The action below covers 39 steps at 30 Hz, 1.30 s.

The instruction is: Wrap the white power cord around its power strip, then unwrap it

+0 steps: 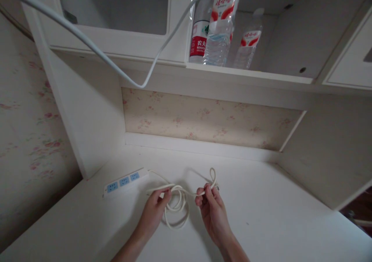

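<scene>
A white power strip (pixel 124 181) with blue socket faces lies on the desk, left of both hands. Its white power cord (pixel 178 224) runs from the strip's right end into loose coils in front of me. My left hand (pixel 158 205) is closed on the coiled part, thumb against fingers. To the right, my right hand (pixel 211 207) pinches another stretch of the same cord, and a small loop stands up above its fingers. A bit of metal, perhaps plug prongs, shows beside the right fingers, mostly hidden by the hand.
The white desk (pixel 270 223) extends around the hands, bounded by side panels and a low back ledge. Overhead, a shelf holds a red-labelled bottle (pixel 200 41) and two clear water bottles (pixel 219 29). A pale cable (pixel 142 85) hangs across the upper left, close to the camera.
</scene>
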### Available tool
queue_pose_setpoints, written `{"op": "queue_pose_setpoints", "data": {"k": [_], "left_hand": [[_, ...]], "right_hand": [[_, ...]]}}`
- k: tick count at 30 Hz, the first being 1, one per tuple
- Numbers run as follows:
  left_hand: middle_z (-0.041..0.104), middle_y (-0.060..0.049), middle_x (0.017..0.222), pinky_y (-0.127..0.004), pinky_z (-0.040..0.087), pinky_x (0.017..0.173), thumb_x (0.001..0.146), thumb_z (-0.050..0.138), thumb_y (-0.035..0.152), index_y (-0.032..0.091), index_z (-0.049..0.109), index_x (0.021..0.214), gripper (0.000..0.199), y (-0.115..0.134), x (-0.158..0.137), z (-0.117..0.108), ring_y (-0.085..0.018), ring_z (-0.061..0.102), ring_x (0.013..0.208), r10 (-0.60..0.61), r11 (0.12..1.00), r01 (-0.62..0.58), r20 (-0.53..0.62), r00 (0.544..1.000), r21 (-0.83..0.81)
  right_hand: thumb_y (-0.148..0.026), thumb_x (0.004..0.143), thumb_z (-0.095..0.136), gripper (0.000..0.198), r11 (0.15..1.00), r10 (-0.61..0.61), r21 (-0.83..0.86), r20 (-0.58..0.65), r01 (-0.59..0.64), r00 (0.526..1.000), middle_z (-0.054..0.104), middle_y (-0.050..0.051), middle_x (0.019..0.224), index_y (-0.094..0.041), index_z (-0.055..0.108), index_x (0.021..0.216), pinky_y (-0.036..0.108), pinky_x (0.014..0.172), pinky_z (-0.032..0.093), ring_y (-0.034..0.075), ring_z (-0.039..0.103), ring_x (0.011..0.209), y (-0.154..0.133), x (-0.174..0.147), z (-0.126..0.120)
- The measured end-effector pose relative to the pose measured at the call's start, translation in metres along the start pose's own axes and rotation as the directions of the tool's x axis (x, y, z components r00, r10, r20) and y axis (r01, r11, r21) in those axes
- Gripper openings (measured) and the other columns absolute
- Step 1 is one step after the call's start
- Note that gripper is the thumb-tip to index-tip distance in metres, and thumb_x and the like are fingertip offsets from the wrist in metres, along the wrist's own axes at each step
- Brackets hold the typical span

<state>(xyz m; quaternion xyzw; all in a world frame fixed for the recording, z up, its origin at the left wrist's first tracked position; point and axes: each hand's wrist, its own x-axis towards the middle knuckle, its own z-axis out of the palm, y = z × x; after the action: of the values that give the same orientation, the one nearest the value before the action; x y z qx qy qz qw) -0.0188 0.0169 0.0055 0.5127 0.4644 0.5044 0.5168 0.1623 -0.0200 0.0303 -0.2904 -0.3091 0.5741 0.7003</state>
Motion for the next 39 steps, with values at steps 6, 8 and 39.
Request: {"op": "queue_pose_setpoints", "data": {"k": [6, 8, 39], "left_hand": [[0.064, -0.005, 0.087, -0.027, 0.041, 0.072, 0.076, 0.061, 0.044, 0.018, 0.072, 0.09, 0.032, -0.001, 0.003, -0.002, -0.02, 0.054, 0.082, 0.086, 0.993, -0.095, 0.116, 0.99, 0.07], [0.065, -0.003, 0.082, -0.028, 0.04, 0.076, 0.079, 0.058, 0.044, 0.018, 0.071, 0.09, 0.031, 0.0, 0.001, -0.001, -0.02, 0.055, 0.081, 0.033, 0.998, -0.043, 0.17, 0.985, 0.052], [0.069, -0.008, 0.086, -0.027, 0.042, 0.071, 0.072, 0.069, 0.026, 0.014, 0.072, 0.089, 0.021, 0.015, -0.015, 0.001, -0.016, 0.058, 0.073, -0.134, 0.905, 0.286, 0.425, 0.895, -0.316]], "right_hand": [[-0.033, 0.084, 0.061, 0.014, 0.999, 0.007, 0.04, 0.023, -0.008, 1.0, 0.061, -0.001, 0.079, -0.022, 0.053, 0.086, 0.019, 0.06, 0.044, 0.008, 0.054, 0.061, -0.002, -0.002, 0.002], [-0.033, 0.084, 0.06, 0.014, 0.999, 0.003, 0.048, 0.039, -0.005, 0.999, 0.06, -0.002, 0.078, -0.022, 0.053, 0.088, 0.019, 0.061, 0.043, 0.008, 0.054, 0.061, -0.002, -0.003, 0.002], [-0.042, 0.083, 0.058, 0.022, 0.936, -0.008, -0.346, 0.15, 0.06, 0.989, 0.062, 0.002, 0.085, -0.021, 0.058, 0.084, 0.026, 0.067, 0.044, 0.013, 0.055, 0.069, 0.015, -0.009, 0.008]]}}
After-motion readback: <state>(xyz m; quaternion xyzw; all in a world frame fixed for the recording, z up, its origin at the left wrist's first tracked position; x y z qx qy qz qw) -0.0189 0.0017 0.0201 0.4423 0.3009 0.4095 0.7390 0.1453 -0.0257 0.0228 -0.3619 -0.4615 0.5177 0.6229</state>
